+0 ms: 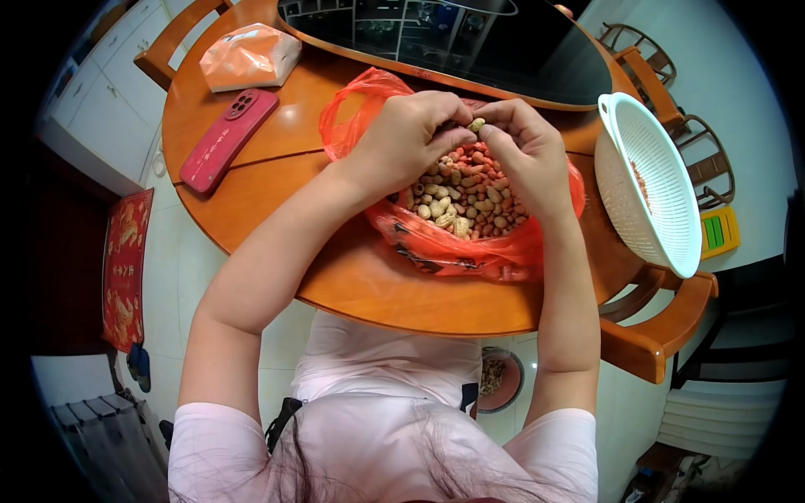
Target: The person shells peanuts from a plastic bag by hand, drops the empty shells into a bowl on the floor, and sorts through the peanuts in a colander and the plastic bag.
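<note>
An open red plastic bag (511,261) lies on the round wooden table, filled with peanuts in their shells (470,197). Above its far part, my two hands meet around one small peanut (476,125). The right hand (528,151) pinches it between thumb and fingers. From the other side, the left hand (419,130) is closed with its thumb and index fingertip close to the same peanut; whether something else is between them is too small to tell.
A white colander (646,184) with some peanuts stands at the table's right edge. Left are a red phone (228,142) and a tissue pack (250,57). A dark glass turntable (470,46) is at the back. Below the table, a bin (501,381) holds shells.
</note>
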Action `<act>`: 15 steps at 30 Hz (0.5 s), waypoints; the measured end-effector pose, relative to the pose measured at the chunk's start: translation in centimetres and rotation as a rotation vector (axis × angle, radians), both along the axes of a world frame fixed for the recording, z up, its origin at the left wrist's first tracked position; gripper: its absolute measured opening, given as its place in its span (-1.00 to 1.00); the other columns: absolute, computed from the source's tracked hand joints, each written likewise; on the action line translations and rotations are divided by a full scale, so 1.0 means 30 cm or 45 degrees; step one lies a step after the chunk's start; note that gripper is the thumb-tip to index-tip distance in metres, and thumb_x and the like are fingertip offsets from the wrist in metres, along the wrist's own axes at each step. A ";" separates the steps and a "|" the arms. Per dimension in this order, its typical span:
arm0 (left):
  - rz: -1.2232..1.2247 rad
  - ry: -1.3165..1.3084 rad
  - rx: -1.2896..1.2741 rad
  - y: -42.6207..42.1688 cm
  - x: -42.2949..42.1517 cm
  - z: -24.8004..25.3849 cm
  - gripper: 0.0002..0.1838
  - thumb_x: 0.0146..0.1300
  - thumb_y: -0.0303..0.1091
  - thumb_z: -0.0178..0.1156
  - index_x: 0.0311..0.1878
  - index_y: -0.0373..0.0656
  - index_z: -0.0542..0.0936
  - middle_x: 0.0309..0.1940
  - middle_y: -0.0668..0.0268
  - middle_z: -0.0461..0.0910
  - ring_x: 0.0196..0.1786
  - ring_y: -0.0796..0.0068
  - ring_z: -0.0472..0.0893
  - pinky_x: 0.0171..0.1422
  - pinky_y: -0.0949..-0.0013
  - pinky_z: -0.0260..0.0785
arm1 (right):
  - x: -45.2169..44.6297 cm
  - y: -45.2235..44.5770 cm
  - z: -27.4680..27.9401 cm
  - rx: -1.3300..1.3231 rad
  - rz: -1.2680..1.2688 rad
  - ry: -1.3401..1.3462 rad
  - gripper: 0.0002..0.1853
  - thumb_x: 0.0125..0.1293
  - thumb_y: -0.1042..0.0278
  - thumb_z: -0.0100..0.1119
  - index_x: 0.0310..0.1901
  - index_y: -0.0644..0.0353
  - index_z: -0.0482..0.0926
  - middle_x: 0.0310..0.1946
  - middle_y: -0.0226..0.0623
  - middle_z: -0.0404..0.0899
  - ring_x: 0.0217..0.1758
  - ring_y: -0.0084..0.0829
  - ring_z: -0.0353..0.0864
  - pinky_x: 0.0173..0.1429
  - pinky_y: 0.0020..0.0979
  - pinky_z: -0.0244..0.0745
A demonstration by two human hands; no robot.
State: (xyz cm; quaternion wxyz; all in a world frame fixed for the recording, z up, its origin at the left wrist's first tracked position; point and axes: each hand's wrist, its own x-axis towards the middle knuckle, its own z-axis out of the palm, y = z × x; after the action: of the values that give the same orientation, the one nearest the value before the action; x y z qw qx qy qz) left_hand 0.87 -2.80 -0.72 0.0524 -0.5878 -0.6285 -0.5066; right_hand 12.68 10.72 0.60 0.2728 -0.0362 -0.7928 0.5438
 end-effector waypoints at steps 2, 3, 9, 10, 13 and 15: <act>0.006 0.014 -0.012 -0.001 0.007 0.002 -0.82 0.11 -0.50 0.27 -0.21 -0.29 0.54 -0.37 0.16 0.58 -0.32 0.31 0.61 -0.24 0.39 0.43 | -0.002 0.003 -0.010 0.084 -0.021 0.003 -0.86 0.23 0.51 0.09 -0.20 0.32 0.55 -0.38 -0.37 0.62 -0.31 -0.66 0.57 -0.18 -0.58 0.48; 0.019 0.039 0.004 0.000 0.006 0.000 -0.83 0.11 -0.51 0.26 -0.21 -0.29 0.54 -0.37 0.15 0.57 -0.32 0.29 0.60 -0.25 0.38 0.43 | -0.004 0.001 -0.012 0.090 -0.024 0.019 -0.87 0.23 0.52 0.08 -0.20 0.31 0.55 -0.39 -0.37 0.62 -0.32 -0.66 0.57 -0.19 -0.58 0.48; 0.059 0.166 0.140 0.015 0.015 -0.024 -0.84 0.14 -0.55 0.22 -0.22 -0.28 0.48 -0.39 0.12 0.54 -0.32 0.19 0.59 -0.27 0.35 0.43 | -0.005 -0.016 -0.006 0.164 -0.079 0.094 -0.88 0.19 0.54 0.08 -0.24 0.29 0.56 -0.42 -0.37 0.62 -0.36 -0.65 0.57 -0.25 -0.58 0.47; 0.062 0.180 0.153 0.018 0.017 -0.027 -0.84 0.14 -0.55 0.21 -0.22 -0.28 0.47 -0.39 0.11 0.53 -0.32 0.17 0.59 -0.28 0.34 0.42 | -0.005 -0.017 -0.007 0.182 -0.092 0.101 -0.88 0.18 0.54 0.08 -0.25 0.28 0.56 -0.44 -0.36 0.61 -0.38 -0.65 0.57 -0.26 -0.58 0.47; 0.071 0.179 0.141 0.020 0.022 -0.034 -0.83 0.15 -0.55 0.20 -0.21 -0.28 0.45 -0.40 0.11 0.53 -0.33 0.16 0.58 -0.29 0.33 0.41 | -0.013 -0.019 -0.020 0.228 -0.126 0.157 -0.88 0.13 0.56 0.08 -0.28 0.26 0.55 -0.48 -0.35 0.58 -0.42 -0.63 0.53 -0.30 -0.56 0.44; 0.072 0.163 0.133 0.023 0.028 -0.035 -0.85 0.16 -0.55 0.19 -0.21 -0.28 0.45 -0.40 0.11 0.52 -0.34 0.15 0.58 -0.29 0.32 0.41 | -0.017 -0.024 -0.023 0.253 -0.151 0.188 -0.90 0.10 0.56 0.07 -0.31 0.26 0.53 -0.52 -0.34 0.53 -0.46 -0.60 0.50 -0.32 -0.53 0.42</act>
State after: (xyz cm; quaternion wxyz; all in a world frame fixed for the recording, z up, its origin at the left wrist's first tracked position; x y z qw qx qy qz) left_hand 1.71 -2.12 -1.76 0.1373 -0.5976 -0.6128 -0.4985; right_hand 12.16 9.99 -0.09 0.3642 -0.0157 -0.8170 0.4468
